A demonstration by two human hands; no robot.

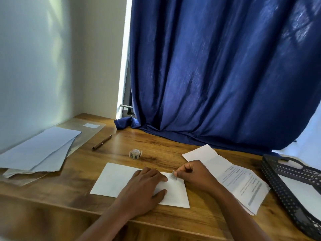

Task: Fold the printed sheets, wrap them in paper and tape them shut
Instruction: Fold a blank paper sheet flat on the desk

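A: Wrapped packet (121, 180), white, lies flat on the wooden counter (165, 148) right in front of me. Where do my hands sit on it?

B: Your left hand (145, 186) lies flat across its right half, fingers straight and spread, pressing it down. Your right hand (194, 174) is at the packet's far right corner, thumb and forefinger pinching a small piece of tape (174, 175) (patterned, greyish) just above the paper.

A: Does the tape touch the packet?

B: I cannot tell; it sits right at the edge, beside the left fingertips.

A: And the tape roll (135, 154)?

B: On the counter beyond the packet, apart from both hands. A pen (102, 142) lies farther left of it.

A: The printed sheets (243, 181)?

B: Folded, lying to the right of your right hand, partly under the wrist. A dark mesh tray (281, 190) stands at the far right, a stack of pale paper (40, 150) at the far left, and a blue curtain (217, 75) hangs behind.
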